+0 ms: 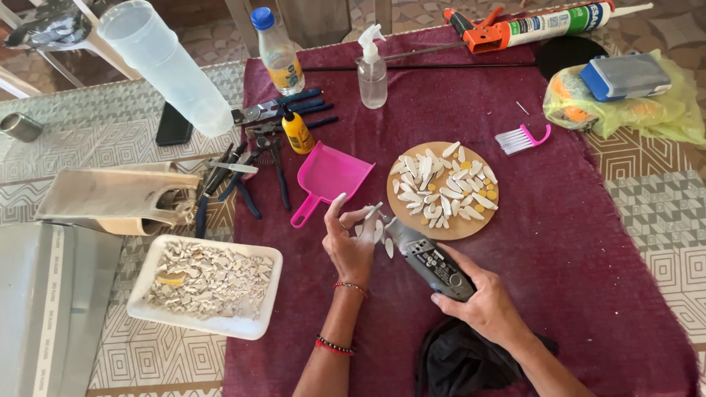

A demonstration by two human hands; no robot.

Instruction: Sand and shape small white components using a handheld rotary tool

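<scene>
— Near the worktop's front edge, what are the hands doing?

— Left hand [351,246] pinches a small white shard [373,212] between fingertips, the grip clenched on it. Right hand [482,309] is wrapped round a grey rotary tool [430,261], its tip meeting the shard just beside the round board [434,224].

— And the board?

— It sits mid-worktop on the maroon cloth [573,220], covered with white petal-shaped pieces and a few yellow ones. Two loose pieces lie on the cloth by the left hand.

— How would you grind well here?

— My judgement: keep the shard pinched low so only its edge shows, touch the tip lightly, and turn the piece rather than the tool. Fingertips sit close to the bit, so light pressure matters; a slip could nick them or fling the shard.

— Anything else about?

— A pink scoop [327,180] lies toward the left of the board, pliers [250,173] beyond it, and a white tray [206,283] of broken chips at the front-left.
</scene>
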